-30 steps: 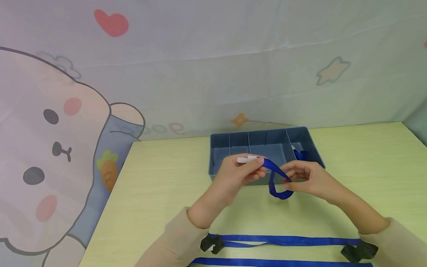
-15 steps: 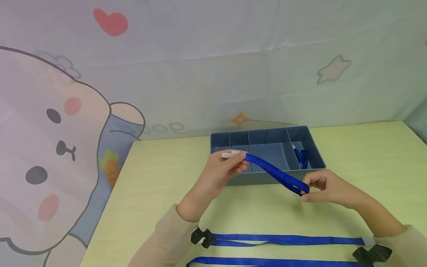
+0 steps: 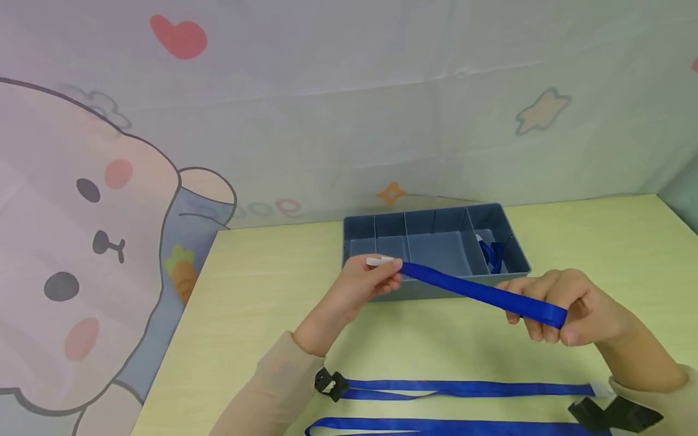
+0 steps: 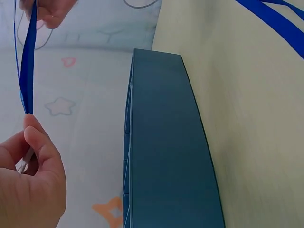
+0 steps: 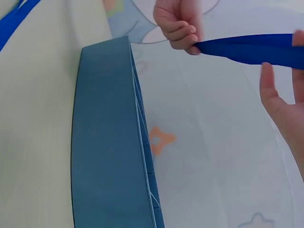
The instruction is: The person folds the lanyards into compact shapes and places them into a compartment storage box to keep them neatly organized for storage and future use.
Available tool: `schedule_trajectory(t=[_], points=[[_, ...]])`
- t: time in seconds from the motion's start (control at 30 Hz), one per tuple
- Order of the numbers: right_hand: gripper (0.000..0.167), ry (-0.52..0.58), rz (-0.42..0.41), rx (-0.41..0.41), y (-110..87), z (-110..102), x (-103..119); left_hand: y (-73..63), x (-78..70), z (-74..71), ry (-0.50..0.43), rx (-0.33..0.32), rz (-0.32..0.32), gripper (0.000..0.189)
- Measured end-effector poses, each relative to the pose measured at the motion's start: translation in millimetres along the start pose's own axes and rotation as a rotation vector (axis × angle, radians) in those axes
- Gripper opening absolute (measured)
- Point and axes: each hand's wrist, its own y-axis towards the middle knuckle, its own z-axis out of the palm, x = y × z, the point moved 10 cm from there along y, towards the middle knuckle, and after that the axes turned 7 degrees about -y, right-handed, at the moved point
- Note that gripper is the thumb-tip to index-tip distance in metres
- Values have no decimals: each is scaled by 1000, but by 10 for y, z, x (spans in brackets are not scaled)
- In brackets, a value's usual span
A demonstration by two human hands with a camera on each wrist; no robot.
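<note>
A blue lanyard (image 3: pixel 480 292) stretches between my hands above the front of a compartment box (image 3: pixel 447 290). My left hand (image 3: pixel 364 283) pinches its white clip end (image 3: pixel 376 261) between thumb and fingers. At the other end, my right hand (image 3: pixel 586 312) holds the folded loop, its fingers behind the strap and the thumb below. In the left wrist view, the strap (image 4: pixel 28 61) shows two layers, slightly apart. The right wrist view shows the band (image 5: pixel 247 50) running flat and wide from the left hand (image 5: pixel 183 26) to the right hand (image 5: pixel 285 109).
Another blue lanyard (image 3: pixel 495 257) lies coiled in the box's right compartment. Two more straps, an upper one (image 3: pixel 463 387) and a lower one (image 3: pixel 458 426), lie lengthwise near the table's front. A printed cloth (image 3: pixel 349 109) hangs behind the table (image 3: pixel 262 290).
My hands have moved apart, the right going right and the left somewhat left. The lanyard's slack loop has been drawn out into a nearly straight doubled strap.
</note>
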Motion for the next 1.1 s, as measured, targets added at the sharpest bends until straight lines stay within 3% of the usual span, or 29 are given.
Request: schedule_trajectory(t=[0.1,0.23,0.37,0.53,0.63,0.8,1.1], points=[[22,-75,123,-141,-141,-203,-52,5,-19,-26,20,-14,35,22],[34,-143,376,-351,-561,-533,-241,-28,-84,-107,36,-63,107,21],[38,-197,505,-424,-812,-647,-352,-66,-138,-152,57,-72,154,21],[39,-337,624,-536,-941,-759,-359,-90,-141,-257,32,-116,174,22],[38,-324,641,-602,-987,-796,-358,-103,-117,-295,11,-134,169,21],[38,-143,587,-624,-1014,-778,-388,-117,-91,-284,-3,-132,156,21],[34,-160,677,-806,-1178,-870,-389,-122,-54,-274,-36,-133,131,19]])
